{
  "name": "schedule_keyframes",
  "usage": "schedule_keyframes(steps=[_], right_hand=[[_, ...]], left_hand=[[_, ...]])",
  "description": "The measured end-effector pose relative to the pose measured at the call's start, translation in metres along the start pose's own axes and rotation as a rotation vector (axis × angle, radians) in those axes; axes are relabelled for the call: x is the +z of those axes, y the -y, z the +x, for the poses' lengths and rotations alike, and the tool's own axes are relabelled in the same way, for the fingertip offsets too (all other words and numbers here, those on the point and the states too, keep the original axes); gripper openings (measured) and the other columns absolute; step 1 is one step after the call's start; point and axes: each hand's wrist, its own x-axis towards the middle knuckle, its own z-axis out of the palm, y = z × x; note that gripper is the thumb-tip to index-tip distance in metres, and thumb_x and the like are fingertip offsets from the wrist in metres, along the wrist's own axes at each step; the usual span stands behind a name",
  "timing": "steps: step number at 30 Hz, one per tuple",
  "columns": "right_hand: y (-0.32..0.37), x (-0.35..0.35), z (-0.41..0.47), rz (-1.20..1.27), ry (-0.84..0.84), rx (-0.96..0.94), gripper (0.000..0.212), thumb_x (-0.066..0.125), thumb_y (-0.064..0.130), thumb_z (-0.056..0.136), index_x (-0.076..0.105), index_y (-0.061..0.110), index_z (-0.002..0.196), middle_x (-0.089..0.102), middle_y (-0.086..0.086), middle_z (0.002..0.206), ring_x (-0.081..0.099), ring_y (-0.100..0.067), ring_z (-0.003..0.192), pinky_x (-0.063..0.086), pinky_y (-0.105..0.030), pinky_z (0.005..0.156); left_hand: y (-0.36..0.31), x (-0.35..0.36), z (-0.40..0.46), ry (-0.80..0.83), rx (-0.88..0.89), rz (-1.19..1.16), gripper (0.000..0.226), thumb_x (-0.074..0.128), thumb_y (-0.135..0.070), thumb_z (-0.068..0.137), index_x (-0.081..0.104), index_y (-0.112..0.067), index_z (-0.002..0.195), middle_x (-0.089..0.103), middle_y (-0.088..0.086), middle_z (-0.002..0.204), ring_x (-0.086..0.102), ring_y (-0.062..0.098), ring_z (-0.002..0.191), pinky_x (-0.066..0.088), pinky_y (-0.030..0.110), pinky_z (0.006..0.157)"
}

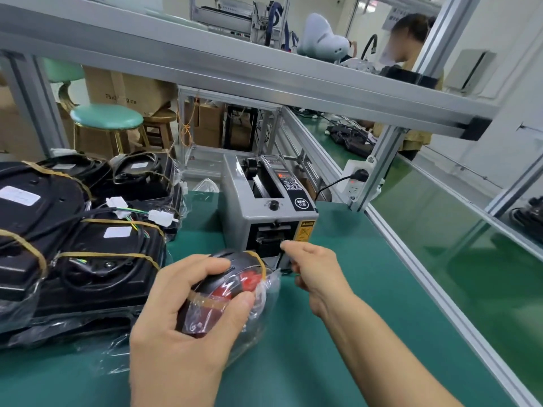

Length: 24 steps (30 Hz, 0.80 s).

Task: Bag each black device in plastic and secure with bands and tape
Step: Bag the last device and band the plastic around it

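At six o'clock the left hand point(188, 312) clasps a round black-and-red device in a clear plastic bag point(232, 292), banded in tan rubber, above the green bench mat point(338, 333). The right hand point(314, 268) pinches at the mouth of the grey tape dispenser machine point(264, 207), twelve o'clock. Bagged black devices point(88, 245) are stacked at nine o'clock.

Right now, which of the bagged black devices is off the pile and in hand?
The small round one with the red part, gripped by the left hand before the tape dispenser; the others lie stacked at left.
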Motion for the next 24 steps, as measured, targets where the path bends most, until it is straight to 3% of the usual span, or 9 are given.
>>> schedule_keyframes(steps=[3,6,10,13,15,20,24], right_hand=[[-0.003,0.017,0.011,0.1,-0.074,0.004,0.005,0.069,0.01,0.086,0.072,0.012,0.082,0.053,0.008,0.059,0.04,-0.005,0.055,0.031,-0.017,0.051],[0.0,0.025,0.014,0.144,-0.146,-0.011,0.007,0.072,0.012,0.083,0.072,0.016,0.077,0.062,0.005,0.065,0.045,-0.006,0.055,0.036,-0.019,0.054],[0.003,0.026,0.016,0.159,-0.174,0.025,0.007,0.075,0.012,0.08,0.07,0.011,0.075,0.049,0.005,0.055,0.039,-0.009,0.049,0.034,-0.02,0.047],[0.006,0.027,0.018,0.172,-0.204,0.079,0.015,0.074,0.011,0.08,0.064,0.009,0.07,0.046,-0.001,0.054,0.031,-0.011,0.043,0.03,-0.017,0.036],[0.01,0.027,0.018,0.156,-0.207,0.127,0.015,0.072,0.012,0.082,0.061,0.008,0.072,0.05,-0.004,0.061,0.031,-0.013,0.047,0.03,-0.021,0.04],[0.026,-0.004,-0.017,0.351,0.192,0.133,0.026,0.062,0.013,0.089,0.05,0.02,0.066,0.039,0.007,0.051,0.03,-0.004,0.041,0.026,-0.016,0.042],[0.045,-0.019,-0.078,-0.013,0.432,-0.105,0.013,0.07,0.031,0.074,0.068,0.024,0.063,0.061,0.012,0.07,0.056,0.001,0.064,0.036,-0.024,0.072]], left_hand=[[0.003,0.0,0.0,0.014,0.004,0.006,0.044,0.077,-0.025,0.058,0.068,-0.011,0.098,0.061,-0.023,0.108,0.056,-0.016,0.095,0.04,0.001,0.085],[0.0,-0.001,0.001,0.021,0.001,0.005,0.047,0.071,-0.043,0.06,0.067,-0.017,0.098,0.059,-0.024,0.109,0.055,-0.017,0.096,0.04,0.001,0.087],[-0.001,-0.002,0.002,0.009,-0.025,-0.017,0.05,0.067,-0.046,0.06,0.068,-0.015,0.099,0.061,-0.021,0.11,0.057,-0.011,0.097,0.041,0.003,0.087],[-0.003,-0.004,-0.001,-0.01,-0.042,-0.007,0.038,0.069,-0.046,0.058,0.07,-0.03,0.093,0.065,-0.01,0.103,0.062,0.002,0.097,0.044,0.005,0.082],[-0.005,-0.005,-0.003,-0.015,-0.048,0.012,0.036,0.07,-0.046,0.057,0.068,-0.037,0.091,0.066,-0.008,0.104,0.064,0.008,0.096,0.046,0.008,0.082],[-0.004,-0.005,-0.002,0.008,-0.005,0.063,0.036,0.069,-0.045,0.059,0.064,-0.038,0.093,0.063,-0.007,0.108,0.061,0.008,0.101,0.046,0.012,0.085],[-0.006,-0.001,-0.003,-0.006,0.037,0.115,0.03,0.068,-0.044,0.06,0.064,-0.039,0.089,0.057,-0.006,0.112,0.057,0.002,0.105,0.041,0.004,0.083]])
